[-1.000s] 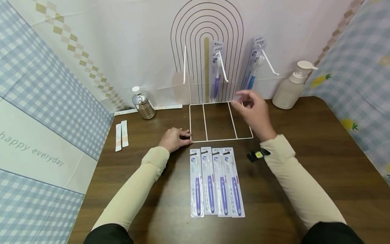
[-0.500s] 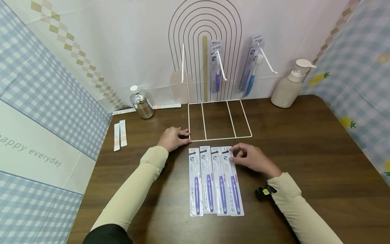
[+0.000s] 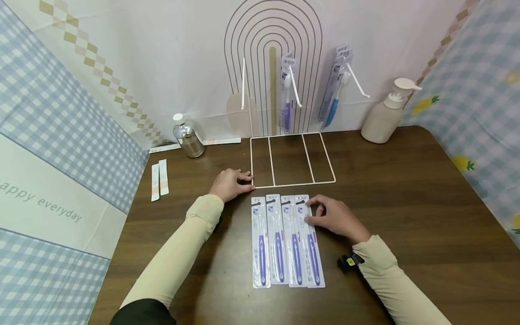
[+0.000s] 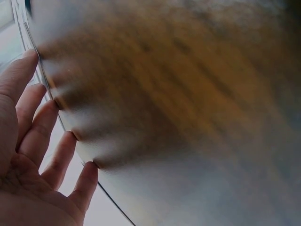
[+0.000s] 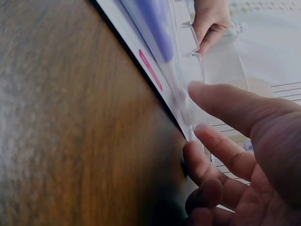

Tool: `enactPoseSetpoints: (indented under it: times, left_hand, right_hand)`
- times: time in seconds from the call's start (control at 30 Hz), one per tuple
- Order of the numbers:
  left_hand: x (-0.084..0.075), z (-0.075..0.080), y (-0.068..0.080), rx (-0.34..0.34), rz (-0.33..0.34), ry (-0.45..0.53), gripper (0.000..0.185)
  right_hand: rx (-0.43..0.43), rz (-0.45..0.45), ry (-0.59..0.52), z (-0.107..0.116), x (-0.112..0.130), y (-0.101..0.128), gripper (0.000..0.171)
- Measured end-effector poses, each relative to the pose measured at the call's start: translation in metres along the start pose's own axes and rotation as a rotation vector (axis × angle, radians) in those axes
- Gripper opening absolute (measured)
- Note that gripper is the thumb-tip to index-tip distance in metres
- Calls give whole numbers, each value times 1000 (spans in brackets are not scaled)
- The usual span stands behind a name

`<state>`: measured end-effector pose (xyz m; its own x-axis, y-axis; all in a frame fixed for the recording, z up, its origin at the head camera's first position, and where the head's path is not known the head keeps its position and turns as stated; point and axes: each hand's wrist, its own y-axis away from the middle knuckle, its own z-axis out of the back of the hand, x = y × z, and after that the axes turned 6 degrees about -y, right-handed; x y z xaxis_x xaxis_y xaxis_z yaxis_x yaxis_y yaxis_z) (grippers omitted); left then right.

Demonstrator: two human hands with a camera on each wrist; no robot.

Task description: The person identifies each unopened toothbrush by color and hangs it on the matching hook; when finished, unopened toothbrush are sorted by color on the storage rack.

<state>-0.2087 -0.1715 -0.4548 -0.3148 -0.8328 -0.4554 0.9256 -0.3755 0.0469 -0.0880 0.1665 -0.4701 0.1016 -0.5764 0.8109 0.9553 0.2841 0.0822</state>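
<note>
Several packaged toothbrushes with purple handles lie side by side on the table. My right hand (image 3: 335, 216) is at the upper right edge of the rightmost toothbrush pack (image 3: 310, 243), thumb and forefinger apart at its side. In the right wrist view, the thumb (image 5: 225, 101) lies close over the clear plastic and the other fingertips are near the pack's corner. My left hand (image 3: 230, 184) touches the front left corner of a white wire rack (image 3: 293, 185), its fingers spread in the left wrist view. A purple toothbrush pack (image 3: 287, 97) and a blue one (image 3: 335, 92) hang on rack hooks.
The rack's left hook (image 3: 243, 85) juts forward bare. A pump bottle (image 3: 383, 117) stands at the back right, a white-capped bottle (image 3: 188, 137) at the back left. Slim paper sachets (image 3: 163, 177) lie to the left. Cloth walls surround the wooden table (image 3: 426, 194).
My right hand has come down from beside the hanging packs to the rightmost toothbrush pack on the table. The pack on the middle hook has swung slightly. My left hand stays at the rack corner.
</note>
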Motion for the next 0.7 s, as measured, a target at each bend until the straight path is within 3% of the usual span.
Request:
enactPoseSetpoints:
  times: [0.33,0.53,0.7]
  left_hand:
    - [-1,0,1,2,2,-1,40]
    - [-2,1,1,-2,9,3,39]
    - [-2,1,2,-1,8,2,39]
  right_hand:
    - [-136,130,48,0,1,-1,28]
    - [-201,174,-8,14,19,-6,27]
    - [-331,307,42,29,40,-12,30]
